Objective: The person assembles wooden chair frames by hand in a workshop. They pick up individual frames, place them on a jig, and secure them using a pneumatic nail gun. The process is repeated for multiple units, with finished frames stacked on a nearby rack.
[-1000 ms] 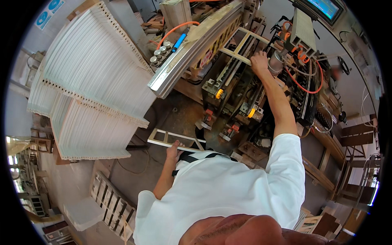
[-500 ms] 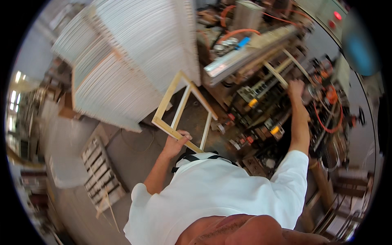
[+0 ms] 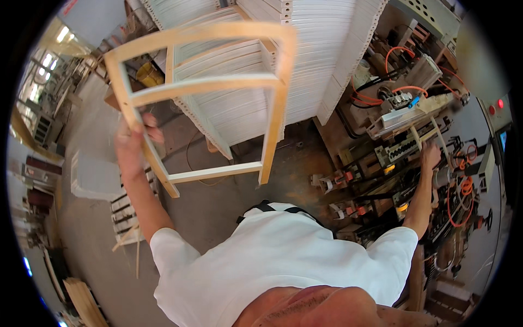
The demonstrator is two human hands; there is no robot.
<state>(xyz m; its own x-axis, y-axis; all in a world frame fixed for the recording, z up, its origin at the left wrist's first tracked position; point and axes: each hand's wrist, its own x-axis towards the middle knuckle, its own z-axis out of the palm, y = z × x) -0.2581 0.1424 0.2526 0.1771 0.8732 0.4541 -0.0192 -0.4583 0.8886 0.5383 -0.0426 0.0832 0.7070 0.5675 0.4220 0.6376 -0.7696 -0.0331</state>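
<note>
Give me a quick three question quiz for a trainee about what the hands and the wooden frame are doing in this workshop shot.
1. True or false: the left hand grips the wooden frame by one of its side rails.
2. Multiple choice: where is the right hand? A) on the frame, B) at the machine with orange hoses, C) on the floor pallet.
3. Fill in: behind the raised frame stand tall stacks of white ______.

Key: 1 true. 2 B. 3 panels.
</note>
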